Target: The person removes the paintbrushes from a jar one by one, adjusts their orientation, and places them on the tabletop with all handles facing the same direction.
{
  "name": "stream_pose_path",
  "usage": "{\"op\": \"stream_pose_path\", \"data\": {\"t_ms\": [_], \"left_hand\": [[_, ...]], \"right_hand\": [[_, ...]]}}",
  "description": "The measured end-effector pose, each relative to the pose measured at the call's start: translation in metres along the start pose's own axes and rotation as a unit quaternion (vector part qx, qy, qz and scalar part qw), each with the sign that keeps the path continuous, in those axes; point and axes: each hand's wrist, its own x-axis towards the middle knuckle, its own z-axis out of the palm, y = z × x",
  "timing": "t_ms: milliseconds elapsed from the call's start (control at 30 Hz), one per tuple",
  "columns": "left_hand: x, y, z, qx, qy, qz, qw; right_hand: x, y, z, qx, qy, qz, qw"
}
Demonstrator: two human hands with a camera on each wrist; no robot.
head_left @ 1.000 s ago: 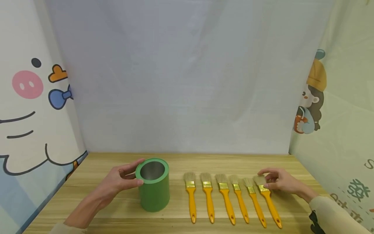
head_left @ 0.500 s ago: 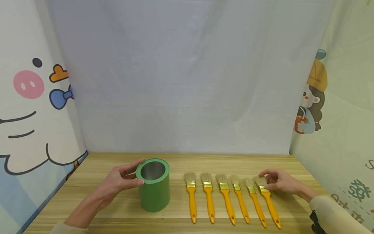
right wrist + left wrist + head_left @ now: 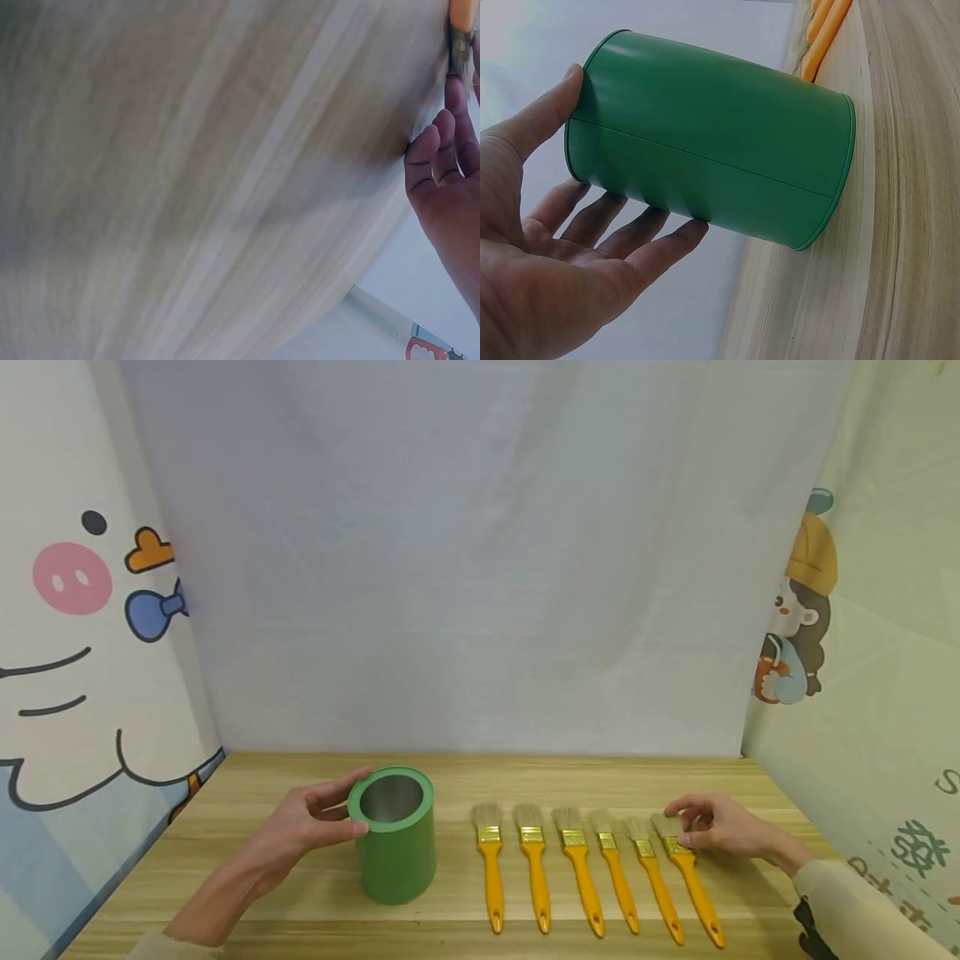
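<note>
A green metal can [image 3: 397,868] stands upright on the left part of the table, open at the top and showing a grey inside. My left hand [image 3: 296,822] holds it near the rim, the thumb on one side and the fingers on the other; in the left wrist view the fingertips touch the can's wall. Several paintbrushes with yellow handles lie in a row, bristles pointing away from me. At the rightmost paintbrush [image 3: 699,889], my right hand [image 3: 726,827] has curled fingers, with thumb and index finger at its bristles and metal band. The right wrist view shows only part of this grip.
The other paintbrushes, from the leftmost brush [image 3: 492,881] to the fifth-placed narrow brush [image 3: 660,889], lie between can and right hand. A wooden table [image 3: 300,927] carries everything. A pale cloth backdrop [image 3: 480,568] rises behind, with printed cloths at both sides.
Almost nothing differs. Both hands keep their places at the can and the rightmost paintbrush, and the whole view shifts very slightly.
</note>
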Motion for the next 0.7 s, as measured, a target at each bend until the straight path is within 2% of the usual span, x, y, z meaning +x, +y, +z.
{"op": "stream_pose_path", "data": {"t_ms": [433, 600, 700], "left_hand": [[0.001, -0.001, -0.002, -0.001, -0.006, 0.0, 1.0], [0.0, -0.001, -0.003, 0.005, -0.002, 0.005, 1.0], [0.0, -0.002, -0.003, 0.019, -0.004, 0.014, 0.9997]], "right_hand": [[0.0, 0.004, 0.002, 0.006, 0.017, 0.012, 0.9998], [-0.003, -0.011, 0.005, -0.041, 0.069, 0.049, 0.9956], [-0.003, -0.025, 0.01, -0.094, 0.109, 0.088, 0.9857]]}}
